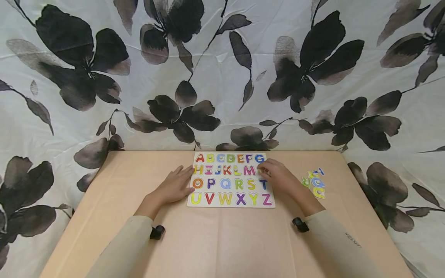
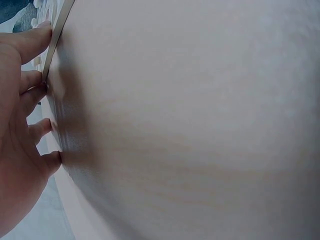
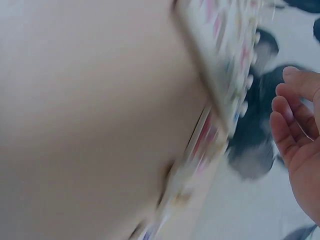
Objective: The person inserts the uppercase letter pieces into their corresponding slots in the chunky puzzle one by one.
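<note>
hands at an alphabet puzzle board [image 1: 231,180]
left hand [image 1: 174,187] lies flat, fingertips against the board's edge, steadying it; right hand [image 1: 278,177] hovers loosely curled over the n slot, seemingly empty, loose letters [image 1: 314,180] nearby

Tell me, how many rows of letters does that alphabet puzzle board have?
4. On the alphabet puzzle board: A–G at the far edge, then H–M with its end under the right hand, then O–T, and U–Z nearest the person.

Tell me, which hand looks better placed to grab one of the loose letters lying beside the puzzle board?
Probably the right hand. It hovers over the puzzle board's right edge, next to the loose letters. The left hand rests against the board's far left edge.
</note>
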